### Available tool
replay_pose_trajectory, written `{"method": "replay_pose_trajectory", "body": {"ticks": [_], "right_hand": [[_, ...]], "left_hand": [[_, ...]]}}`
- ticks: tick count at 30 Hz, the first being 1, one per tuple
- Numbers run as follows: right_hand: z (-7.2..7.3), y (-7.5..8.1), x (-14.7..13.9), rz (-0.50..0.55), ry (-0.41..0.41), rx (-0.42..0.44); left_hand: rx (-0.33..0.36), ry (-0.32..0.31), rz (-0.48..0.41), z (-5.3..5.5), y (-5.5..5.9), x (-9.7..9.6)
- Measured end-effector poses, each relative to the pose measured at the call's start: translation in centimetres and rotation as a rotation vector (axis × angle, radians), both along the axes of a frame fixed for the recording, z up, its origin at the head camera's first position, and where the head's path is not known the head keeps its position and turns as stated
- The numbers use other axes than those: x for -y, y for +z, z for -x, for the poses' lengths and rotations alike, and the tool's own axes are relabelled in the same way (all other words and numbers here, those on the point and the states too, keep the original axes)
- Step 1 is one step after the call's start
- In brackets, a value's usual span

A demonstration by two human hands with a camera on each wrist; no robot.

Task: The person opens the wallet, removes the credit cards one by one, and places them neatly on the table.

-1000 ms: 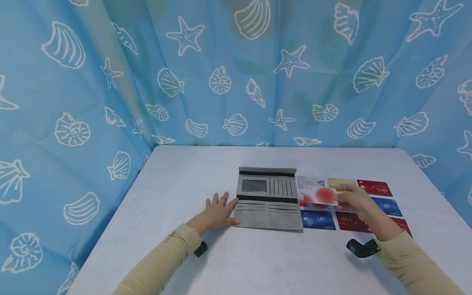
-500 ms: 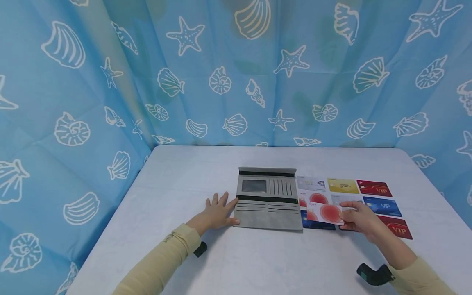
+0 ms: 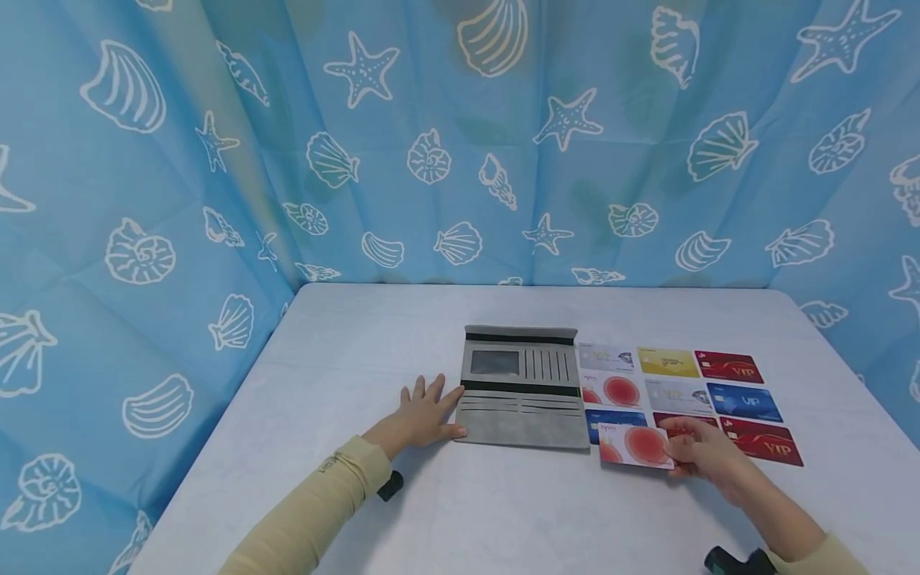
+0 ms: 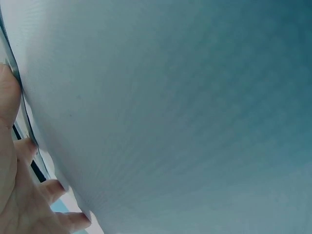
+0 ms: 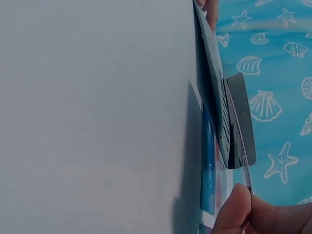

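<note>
My right hand (image 3: 707,455) pinches a white card with red circles (image 3: 632,444) by its right edge, thumb against fingers. The held card is in front of the lower row, overlapping a blue VIP card (image 3: 614,418) in the head view. Edge-on, the held card (image 5: 237,126) shows as a thin strip in the right wrist view. My left hand (image 3: 419,417) lies with fingers spread, thumb and index finger at the left edge of an unfolded grey wallet (image 3: 549,434). The wallet has several card slots and a dark window. Part of the left hand (image 4: 29,200) shows in the left wrist view.
Cards lie in rows right of the wallet: a silver card (image 3: 606,357), a yellow card (image 3: 667,362), a red VIP card (image 3: 729,367), a blue VIP card (image 3: 745,402) and others. All are on a white table (image 3: 359,335). A blue shell-print curtain (image 3: 402,200) hangs behind.
My right hand has brought the red-circled card toward the table's front, from the middle row to just before the lower row, uncovering a similar card beneath. The left hand and wallet stay put.
</note>
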State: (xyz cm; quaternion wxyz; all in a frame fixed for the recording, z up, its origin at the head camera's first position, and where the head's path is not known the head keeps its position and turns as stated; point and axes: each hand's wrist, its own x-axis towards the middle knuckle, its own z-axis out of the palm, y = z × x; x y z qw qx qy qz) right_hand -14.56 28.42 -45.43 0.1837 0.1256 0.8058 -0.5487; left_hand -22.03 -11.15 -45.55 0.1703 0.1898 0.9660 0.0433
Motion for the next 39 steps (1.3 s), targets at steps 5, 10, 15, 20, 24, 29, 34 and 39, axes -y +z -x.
{"method": "replay_pose_trajectory", "body": {"ticks": [5,10,15,20,24,29,34,39], "right_hand": [[-0.7,-0.3,0.2,0.0,0.0,0.035],[-1.2,-0.5,0.4,-0.024,0.018,0.055],[-1.4,-0.9,0.6,-0.051,0.027,0.061],[-1.5,-1.1,1.0,-0.136,0.044,0.028],[-1.4,-1.1,1.6,-0.241,0.075,-0.027],[-1.0,-0.8,2.2,-0.347,0.106,-0.059],[-0.6,-0.5,2.8,-0.427,0.148,-0.041],[-0.2,-0.4,3.2,-0.478,0.185,-0.03]], "left_hand": [[-0.002,0.004,0.001,0.1,-0.1,0.0],[0.0,0.01,0.0,0.1,-0.2,0.0],[0.004,0.016,0.011,0.2,-0.4,-0.1],[0.001,0.012,0.018,0.3,-0.5,0.0],[0.001,0.009,0.018,0.3,-0.5,0.1],[0.002,0.002,0.02,0.3,-0.5,0.2],[0.002,0.002,0.012,0.1,-0.3,0.3],[-0.002,0.004,0.015,0.2,-0.4,0.3]]}}
